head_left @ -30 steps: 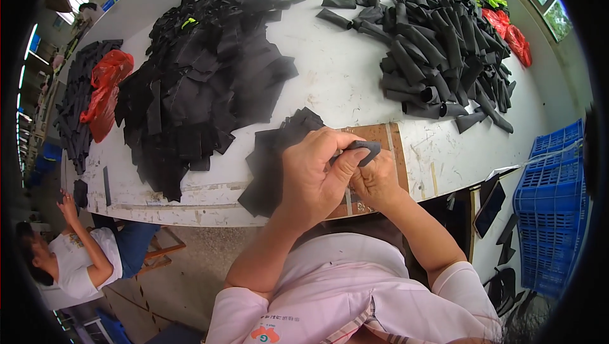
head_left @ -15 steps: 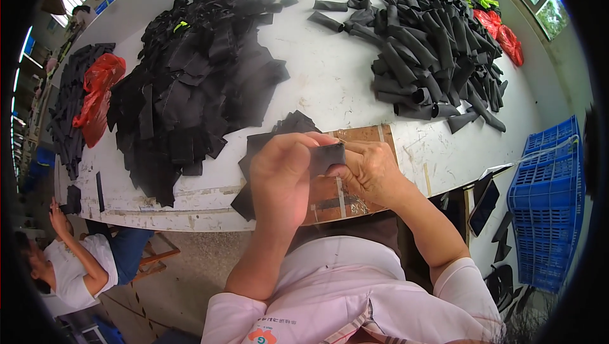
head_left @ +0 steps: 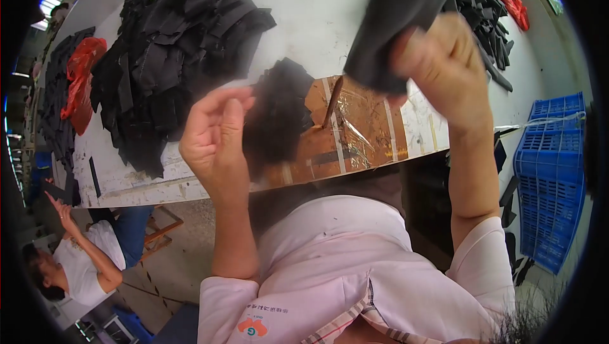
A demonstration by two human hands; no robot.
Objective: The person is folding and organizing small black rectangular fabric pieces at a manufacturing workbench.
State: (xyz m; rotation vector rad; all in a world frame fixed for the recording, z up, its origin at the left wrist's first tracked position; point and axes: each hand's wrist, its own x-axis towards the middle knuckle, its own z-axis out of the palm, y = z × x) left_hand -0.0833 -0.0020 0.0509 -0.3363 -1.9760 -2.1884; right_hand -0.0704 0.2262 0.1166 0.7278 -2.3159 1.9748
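Note:
Raised over the table on the right, my right hand [head_left: 447, 68] is closed around the lower end of a black fabric tube [head_left: 403, 17], blurred by motion. My left hand [head_left: 219, 141] hovers over the near table edge, fingers loosely bent, thumb apart, nothing visible in it. Just beside its fingertips lies a small stack of flat black fabric pieces [head_left: 279, 106]. The stack partly covers a brown board [head_left: 374, 135] with strips of tape across it. From the board a slim brown stick [head_left: 333, 100] stands up at a slant.
A large heap of flat black pieces [head_left: 174, 46] spreads over the left of the white table [head_left: 317, 20]. More black tubes [head_left: 482, 39] lie far right. Red plastic bags [head_left: 82, 81] sit at both sides. A blue crate [head_left: 552, 179] stands right; a co-worker [head_left: 89, 249] sits left.
My hands were together over the board around a black piece. Now they are apart: the right has swung up and right with the tube, the left has moved left, empty.

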